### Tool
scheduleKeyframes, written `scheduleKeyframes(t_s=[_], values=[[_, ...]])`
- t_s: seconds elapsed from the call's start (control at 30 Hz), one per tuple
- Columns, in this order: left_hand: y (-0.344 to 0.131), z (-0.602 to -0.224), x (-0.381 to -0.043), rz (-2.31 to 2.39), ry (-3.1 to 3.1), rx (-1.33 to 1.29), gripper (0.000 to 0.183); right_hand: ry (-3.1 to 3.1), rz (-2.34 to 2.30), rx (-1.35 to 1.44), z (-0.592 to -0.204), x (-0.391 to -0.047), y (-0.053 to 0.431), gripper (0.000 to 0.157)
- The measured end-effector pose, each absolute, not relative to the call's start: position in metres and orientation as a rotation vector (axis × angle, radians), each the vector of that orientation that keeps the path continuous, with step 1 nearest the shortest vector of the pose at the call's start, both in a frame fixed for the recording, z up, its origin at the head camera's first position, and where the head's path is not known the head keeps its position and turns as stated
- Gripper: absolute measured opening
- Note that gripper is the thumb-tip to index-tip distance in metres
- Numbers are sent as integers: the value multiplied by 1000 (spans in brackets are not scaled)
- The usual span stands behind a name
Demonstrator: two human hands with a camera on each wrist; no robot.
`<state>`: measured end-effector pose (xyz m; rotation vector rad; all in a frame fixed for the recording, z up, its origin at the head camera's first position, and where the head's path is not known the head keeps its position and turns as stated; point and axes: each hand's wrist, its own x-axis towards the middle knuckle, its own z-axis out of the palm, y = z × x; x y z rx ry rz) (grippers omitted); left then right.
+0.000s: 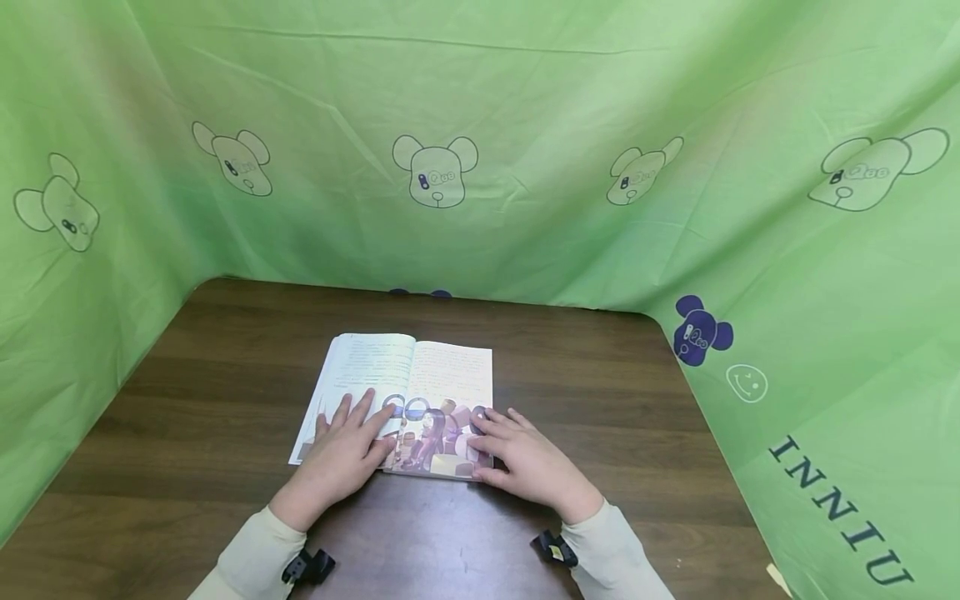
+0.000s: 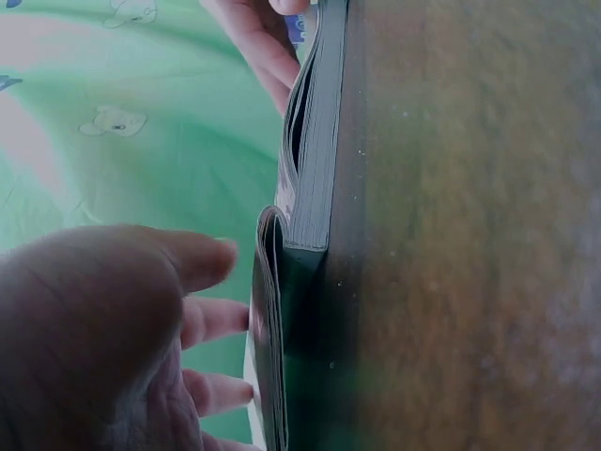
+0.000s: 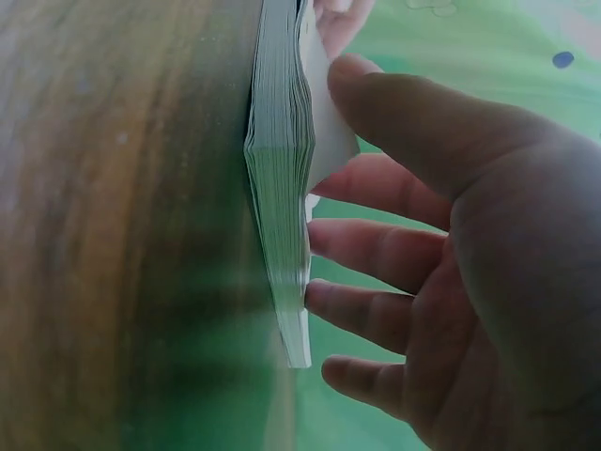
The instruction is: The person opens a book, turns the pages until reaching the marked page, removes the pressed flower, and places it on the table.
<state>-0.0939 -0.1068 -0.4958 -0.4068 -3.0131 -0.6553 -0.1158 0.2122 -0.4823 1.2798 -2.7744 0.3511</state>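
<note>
An open book [image 1: 453,367] lies on the table, with printed text on both pages and a coloured picture [image 1: 429,440] across the lower right page. My left hand [image 1: 337,458] rests on the left page near the spine, its fingers spread and fairly straight. On the right, my other hand [image 1: 536,462] lays its fingertips over the right page's outer edge. Seen from the left wrist, the thick page block [image 2: 319,141] stands higher than the thin left side. In the right wrist view, a page [image 3: 329,132] bulges up near the thumb; no pinch shows clearly.
Dark wooden table [image 1: 600,375] surrounds the book. A green curtain [image 1: 525,100] with bear-head prints encloses the back and sides. Black wrist devices [image 1: 307,567] sit at both light sleeves [image 1: 251,554].
</note>
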Motion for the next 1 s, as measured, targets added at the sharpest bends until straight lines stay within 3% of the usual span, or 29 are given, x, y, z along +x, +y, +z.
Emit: scheduleKeyframes(t_s=[0.2, 0.37, 0.7, 1.0], values=[[-107, -494, -94, -638, -3008, -393, 54, -2684, 155, 1356, -478, -114, 211, 30], [-106, -493, -94, -611, -2995, -397, 54, -2670, 68, 1388, -476, -113, 212, 26], [-105, -494, -95, -593, -2933, -433, 51, -2676, 307, 1350, -478, -116, 216, 11], [-103, -497, -97, -553, -2868, -761, 35, -2680, 412, 1206, -480, -118, 210, 14]])
